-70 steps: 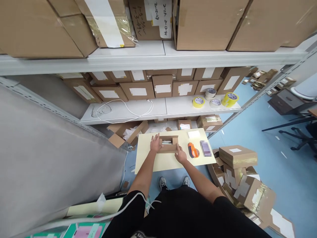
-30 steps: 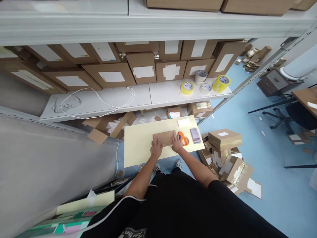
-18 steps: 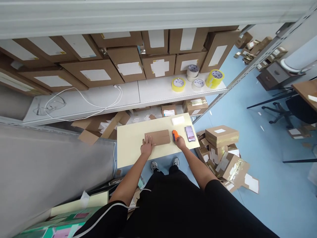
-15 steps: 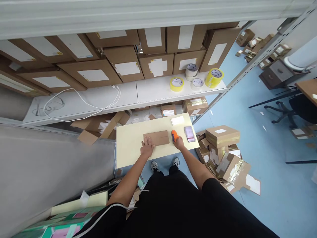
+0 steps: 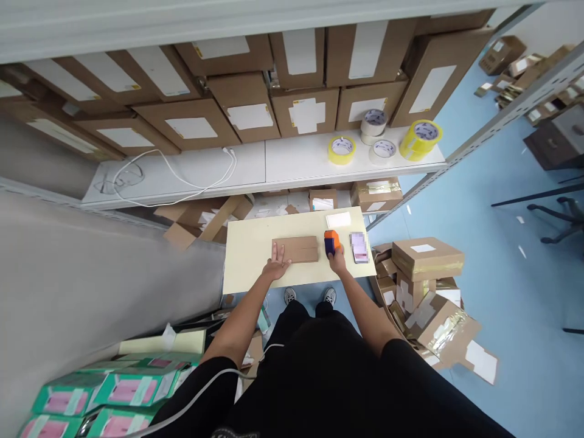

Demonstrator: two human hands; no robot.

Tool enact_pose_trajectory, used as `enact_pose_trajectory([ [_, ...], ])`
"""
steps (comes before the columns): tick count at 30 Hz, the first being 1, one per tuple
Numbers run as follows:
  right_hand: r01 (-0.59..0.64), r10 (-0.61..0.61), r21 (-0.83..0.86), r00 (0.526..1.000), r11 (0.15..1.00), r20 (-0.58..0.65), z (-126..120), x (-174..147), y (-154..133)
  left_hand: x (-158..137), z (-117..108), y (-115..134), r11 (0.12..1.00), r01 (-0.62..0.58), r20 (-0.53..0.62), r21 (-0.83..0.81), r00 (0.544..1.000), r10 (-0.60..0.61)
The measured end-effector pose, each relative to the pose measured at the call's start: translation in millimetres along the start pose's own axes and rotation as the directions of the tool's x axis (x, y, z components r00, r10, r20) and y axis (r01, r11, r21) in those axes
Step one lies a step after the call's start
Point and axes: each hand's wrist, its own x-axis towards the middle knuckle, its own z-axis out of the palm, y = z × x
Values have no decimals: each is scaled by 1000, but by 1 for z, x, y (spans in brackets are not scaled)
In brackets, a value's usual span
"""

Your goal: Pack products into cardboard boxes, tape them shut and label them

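Note:
A flat brown cardboard box (image 5: 301, 249) lies on the pale yellow tabletop (image 5: 246, 267). My left hand (image 5: 277, 266) rests on its left part with the fingers stretched out and apart. Just right of the box, my right hand (image 5: 337, 260) is closed around an orange and dark blue handheld tool (image 5: 332, 242), whose exact kind I cannot make out. The tool stands apart from the box. Right of it lies a phone (image 5: 359, 247) with a blurred screen. Behind these is a small stack of white paper or labels (image 5: 338, 219).
A white shelf (image 5: 296, 159) beyond the table carries a yellow tape roll (image 5: 342, 149), more rolls and several labelled cartons (image 5: 252, 115). Used cartons (image 5: 426, 258) are piled on the floor at right. Green-and-pink packages (image 5: 130, 389) lie at lower left. A white cable (image 5: 182, 188) trails over the shelf edge.
The view has shifted, so the scene sits further right. My right hand has turned the orange tool, and more of its dark blue side shows. My left hand stays on the box.

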Motion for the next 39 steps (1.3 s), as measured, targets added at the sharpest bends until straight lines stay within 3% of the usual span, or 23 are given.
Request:
enact_pose_trajectory([
  [4, -40, 59, 307, 997, 951, -55, -18, -15, -37, 0, 1, 1, 998, -15, 4, -67, 1000, 16],
  [7, 63, -48, 470, 998, 881, -42, -16, -25, -80, 0, 2, 2, 993, -8, -1, -120, 1000, 8],
  [10, 91, -136, 514, 989, 853, 52, -8, -25, -110, 0, 3, 1, 989, -10, 10, -150, 1000, 12],
  [16, 8, -153, 532, 961, 847, 229, -14, -14, -112, -1, 3, -3, 972, -88, 8, -218, 996, 92],
  [21, -60, -139, 511, 929, 857, 342, -23, -12, -109, -1, -12, -8, 952, -122, -24, -282, 992, 120],
  [26, -95, -123, 516, 920, 851, 371, -23, -16, -109, 12, -41, -7, 818, -283, -285, -500, 946, 153],
  [28, -102, -118, 519, 920, 849, 373, -23, -17, -108, 19, -50, -1, 692, -340, -287, -636, 937, 196],
  [31, -104, -116, 520, 920, 848, 373, -24, -16, -107, 24, -57, 11, 417, -343, -226, -842, 925, 305],
  [33, -97, -127, 519, 917, 849, 379, -25, -15, -107, 25, -58, 17, 327, -309, -187, -893, 916, 355],
  [35, -92, -138, 512, 908, 854, 395, -26, -14, -108, 24, -60, 22, 303, -288, -173, -909, 919, 356],
  [39, -73, -148, 499, 909, 863, 389, -27, -14, -111, 18, -66, 23, 346, -305, -222, -887, 940, 259],
])
